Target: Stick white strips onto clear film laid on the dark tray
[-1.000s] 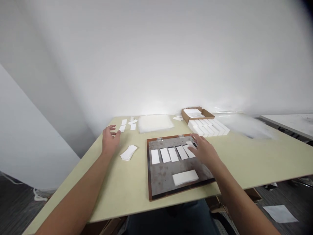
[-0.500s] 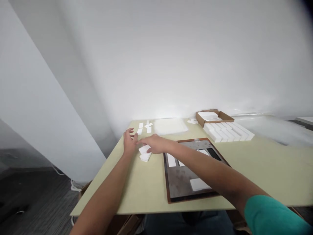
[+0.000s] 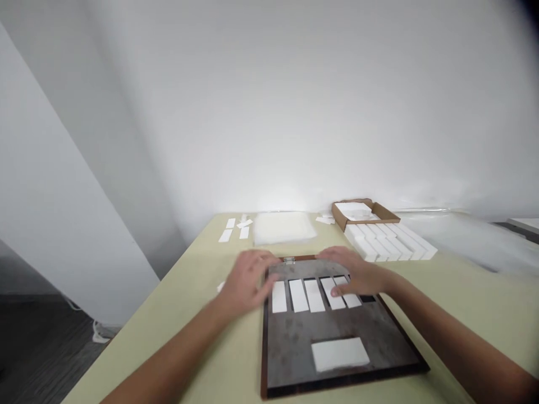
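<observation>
A flat dark grey board point(image 3: 290, 342) with a brown rim lies on the table before me. Across its upper part runs a row of white cards point(image 3: 299, 295) in dark slots, the rightmost slot showing black. Lower down is a wider white rectangle point(image 3: 340, 354). My left hand point(image 3: 246, 280), blurred, is over the board's upper left edge with fingers apart. At the far edge, my right hand point(image 3: 357, 273) stretches its fingers over the rim, its thumb over the cards toward the right. I see nothing held in either hand. Behind my left hand, a white scrap point(image 3: 220, 287) is mostly hidden.
Small white cards point(image 3: 225, 235) lie at the back left, beside a whitish sheet stack point(image 3: 284, 227). An open cardboard box point(image 3: 387, 213) stands behind white foam blocks point(image 3: 391, 244). Clear plastic sheeting point(image 3: 463, 235) spreads on the right, against the wall.
Both hands have left the loose white cards on the left and come to the board's upper corners. The board sits at a different angle, and the view has shifted.
</observation>
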Tool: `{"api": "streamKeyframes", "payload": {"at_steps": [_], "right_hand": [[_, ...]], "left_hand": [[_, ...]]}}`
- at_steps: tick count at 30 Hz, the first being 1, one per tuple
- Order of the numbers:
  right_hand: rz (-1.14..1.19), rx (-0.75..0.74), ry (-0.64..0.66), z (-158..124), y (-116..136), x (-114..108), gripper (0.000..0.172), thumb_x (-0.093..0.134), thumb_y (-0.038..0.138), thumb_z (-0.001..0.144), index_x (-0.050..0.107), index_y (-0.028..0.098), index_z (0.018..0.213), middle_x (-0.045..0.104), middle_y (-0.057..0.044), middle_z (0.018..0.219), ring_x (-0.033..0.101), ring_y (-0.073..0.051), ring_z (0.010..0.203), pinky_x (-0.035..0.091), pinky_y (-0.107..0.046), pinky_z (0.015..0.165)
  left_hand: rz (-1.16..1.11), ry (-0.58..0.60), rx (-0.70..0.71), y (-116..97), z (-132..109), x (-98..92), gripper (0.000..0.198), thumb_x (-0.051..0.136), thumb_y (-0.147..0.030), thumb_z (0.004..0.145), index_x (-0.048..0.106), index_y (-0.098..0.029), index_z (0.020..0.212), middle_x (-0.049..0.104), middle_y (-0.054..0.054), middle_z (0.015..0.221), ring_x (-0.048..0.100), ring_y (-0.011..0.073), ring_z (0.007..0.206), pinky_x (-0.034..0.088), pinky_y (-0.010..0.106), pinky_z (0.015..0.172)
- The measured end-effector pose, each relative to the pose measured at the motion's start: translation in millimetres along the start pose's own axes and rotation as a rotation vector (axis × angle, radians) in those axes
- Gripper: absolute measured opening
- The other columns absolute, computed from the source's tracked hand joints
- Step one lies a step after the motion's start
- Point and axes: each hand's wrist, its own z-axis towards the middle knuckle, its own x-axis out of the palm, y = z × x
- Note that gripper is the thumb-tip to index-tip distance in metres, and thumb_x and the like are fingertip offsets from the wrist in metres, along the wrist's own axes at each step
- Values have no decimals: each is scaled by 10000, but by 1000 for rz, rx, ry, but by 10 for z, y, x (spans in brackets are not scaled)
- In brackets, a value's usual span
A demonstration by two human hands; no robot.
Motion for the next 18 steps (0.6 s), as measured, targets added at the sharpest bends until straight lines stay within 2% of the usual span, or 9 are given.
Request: {"api": "streamKeyframes", "payload": {"at_steps": [2, 3, 5, 8, 13, 18], "right_hand": [[-2, -7, -3, -74, -59, 163, 805, 814, 541, 856, 496, 304, 1557, 467, -114, 1622, 372, -310, 1536, 334, -474, 1259], [-6, -12, -12, -88, -62, 237, 799, 786, 582, 863, 502, 298, 1554, 465, -116, 1624, 352, -315, 1548, 314, -488, 1266], [-9, -16, -25, -100, -38, 351, 783, 700, 674, 888, 523, 274, 1537, 474, -138, 1612, 323, -355, 1558, 285, -570, 1259], [4, -51, -37, -120, 27, 435, 806, 655, 760, 864, 562, 270, 1497, 537, -131, 1558, 317, -385, 1547, 185, -629, 1275], [3, -61, -72, -151, 40, 466, 803, 672, 732, 859, 565, 271, 1508, 592, -127, 1497, 381, -400, 1493, 133, -642, 1282], [-13, -51, -42, -162, 0, 525, 797, 666, 740, 860, 590, 256, 1489, 595, -114, 1487, 403, -384, 1472, 89, -628, 1290]], "left_hand": [[22, 133, 143, -367, 48, 79, 375, 643, -408, 1000, 649, -331, 1367, 653, 81, 1408, 613, 290, 1259, 511, 490, 1056], [40, 177, 193, -491, 66, 122, 401, 657, -429, 990, 641, -353, 1383, 632, 73, 1449, 601, 307, 1286, 504, 509, 1059], [74, 237, 257, -611, 85, 199, 405, 653, -417, 994, 635, -400, 1398, 618, 58, 1482, 603, 318, 1296, 501, 518, 1048], [120, 296, 284, -574, 76, 260, 389, 637, -434, 997, 651, -425, 1385, 610, 49, 1504, 596, 335, 1322, 489, 525, 1052], [91, 413, 265, -446, 60, 259, 298, 616, -339, 1024, 694, -378, 1309, 621, 44, 1495, 558, 319, 1381, 395, 531, 1141], [-8, 428, 225, -415, 51, 249, 238, 607, -298, 1046, 695, -311, 1268, 680, 47, 1414, 593, 277, 1343, 258, 504, 1209]]}}
